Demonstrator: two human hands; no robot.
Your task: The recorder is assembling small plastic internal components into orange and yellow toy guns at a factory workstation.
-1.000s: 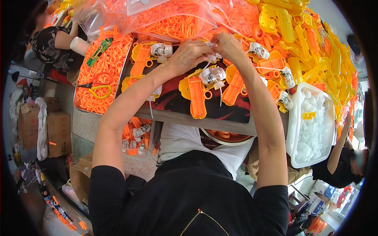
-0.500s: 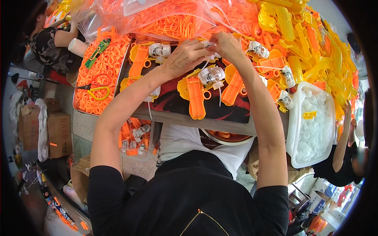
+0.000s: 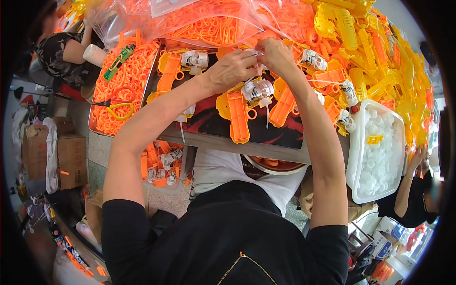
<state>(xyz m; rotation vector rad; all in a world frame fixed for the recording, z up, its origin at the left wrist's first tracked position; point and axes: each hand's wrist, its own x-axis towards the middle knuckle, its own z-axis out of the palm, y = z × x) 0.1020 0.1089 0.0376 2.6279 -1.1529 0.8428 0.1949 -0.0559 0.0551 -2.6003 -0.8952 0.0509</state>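
My left hand (image 3: 230,71) and my right hand (image 3: 277,56) meet at the far side of the black work mat (image 3: 209,121). Their fingers are closed around the white mechanism (image 3: 261,68) of a toy gun, mostly hidden behind them. Just in front lies another toy gun half, with an orange grip (image 3: 238,118), yellow shell, orange ring trigger and white mechanism (image 3: 258,90). A thin white strip hangs from it. Similar halves lie on both sides, among them one with an orange grip (image 3: 284,105) by my right forearm and one at the left (image 3: 170,71).
At left, a tray of orange rings (image 3: 105,85) holds yellow-handled scissors (image 3: 119,110) and a green tool (image 3: 118,62). Yellow shells (image 3: 380,71) are heaped at right, behind a white tub (image 3: 352,166) of translucent caps. Clear bags of orange parts (image 3: 204,28) lie beyond. People sit on both sides.
Both hands stay together at the same white mechanism, with small finger shifts. My left hand has moved slightly right and down. The view has shifted a little.
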